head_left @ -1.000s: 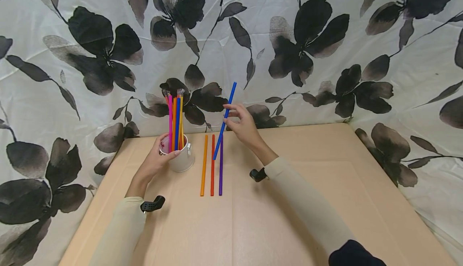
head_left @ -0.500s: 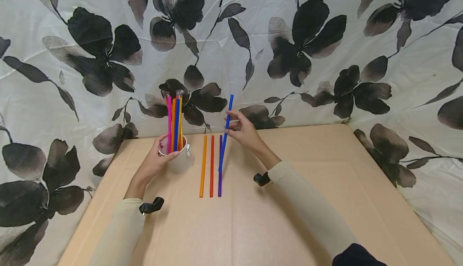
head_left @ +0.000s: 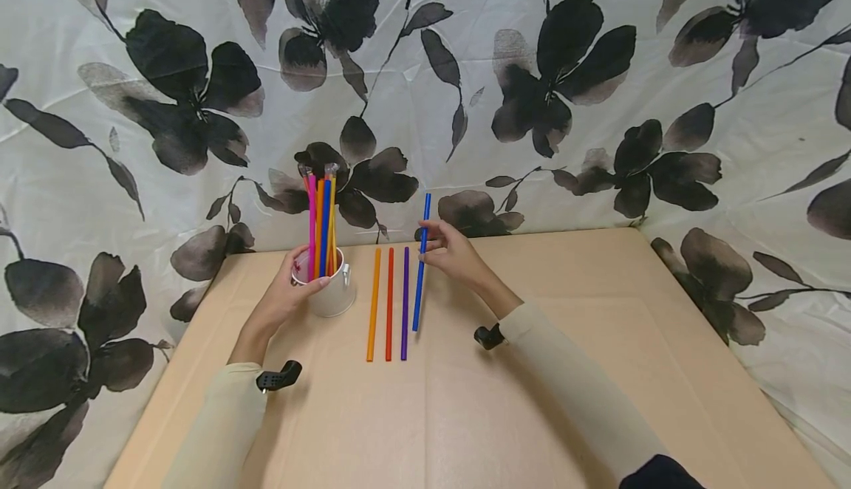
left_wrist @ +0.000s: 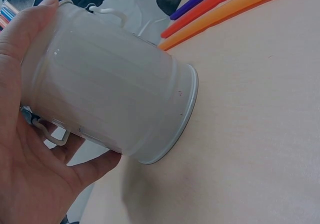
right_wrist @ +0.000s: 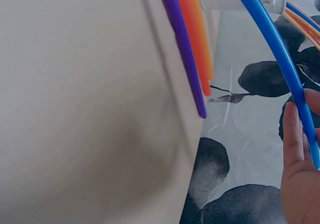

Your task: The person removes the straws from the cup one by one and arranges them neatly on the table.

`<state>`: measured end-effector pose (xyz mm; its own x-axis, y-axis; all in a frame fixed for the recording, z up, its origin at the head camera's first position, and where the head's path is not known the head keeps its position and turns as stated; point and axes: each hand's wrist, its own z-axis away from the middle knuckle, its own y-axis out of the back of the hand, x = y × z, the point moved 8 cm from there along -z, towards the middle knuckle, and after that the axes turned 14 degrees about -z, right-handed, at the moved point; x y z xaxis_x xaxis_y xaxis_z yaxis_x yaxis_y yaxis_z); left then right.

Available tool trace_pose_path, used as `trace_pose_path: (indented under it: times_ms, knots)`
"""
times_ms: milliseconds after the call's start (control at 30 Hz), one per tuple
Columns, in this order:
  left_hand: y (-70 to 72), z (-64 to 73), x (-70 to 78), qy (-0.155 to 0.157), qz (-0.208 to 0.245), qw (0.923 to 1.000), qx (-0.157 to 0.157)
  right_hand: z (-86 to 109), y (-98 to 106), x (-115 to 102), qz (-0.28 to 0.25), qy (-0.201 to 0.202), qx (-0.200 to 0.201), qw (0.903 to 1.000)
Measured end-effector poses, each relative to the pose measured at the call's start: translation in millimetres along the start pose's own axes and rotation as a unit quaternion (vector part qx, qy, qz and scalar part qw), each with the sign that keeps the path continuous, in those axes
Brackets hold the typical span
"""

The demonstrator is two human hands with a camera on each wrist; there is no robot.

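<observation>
My left hand (head_left: 292,289) grips a small white metal bucket (head_left: 332,301) near its rim, thumb on the near side; in the left wrist view the bucket (left_wrist: 115,84) fills the centre. Several long coloured sticks (head_left: 323,230), pink, orange, blue and yellow among them, stand in it. Between thumb and fingers, my right hand (head_left: 457,254) pinches a blue stick (head_left: 419,293) by its upper half, nearly upright in the head view. Left of it, an orange stick (head_left: 374,304), a red stick (head_left: 390,304) and a purple stick (head_left: 405,304) lie side by side, slightly apart.
A light wood-coloured table (head_left: 532,400) lies under everything. Behind it and along its sides hangs a white cloth (head_left: 439,120) with dark flowers. The bucket stands near the far left of the table, beside the row of sticks.
My right hand has brought the blue stick down and to the right, from across the red and purple sticks to beside the purple one, now nearly parallel. My left hand stays on the bucket.
</observation>
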<state>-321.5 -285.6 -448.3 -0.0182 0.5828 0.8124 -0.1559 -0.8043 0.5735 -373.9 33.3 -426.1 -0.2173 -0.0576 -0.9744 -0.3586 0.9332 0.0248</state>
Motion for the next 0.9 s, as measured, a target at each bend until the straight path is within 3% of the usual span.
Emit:
trace_pose_path:
  times_ms: [367,700,900]
  knots:
    - [0.5,8.8,16.5,0.0,0.003,1.0,-0.004,9.7,2.5,13.3,0.041,-0.031,-0.016,0.9985]
    - [0.7,10.6,17.6,0.002,0.0,1.0,-0.004,13.8,0.6,36.6,0.034,-0.078,-0.038,0.9956]
    - [0.1,9.3,17.8,0.001,-0.002,1.0,-0.002,14.5,-3.0,47.2,0.06,-0.095,-0.053,0.9923]
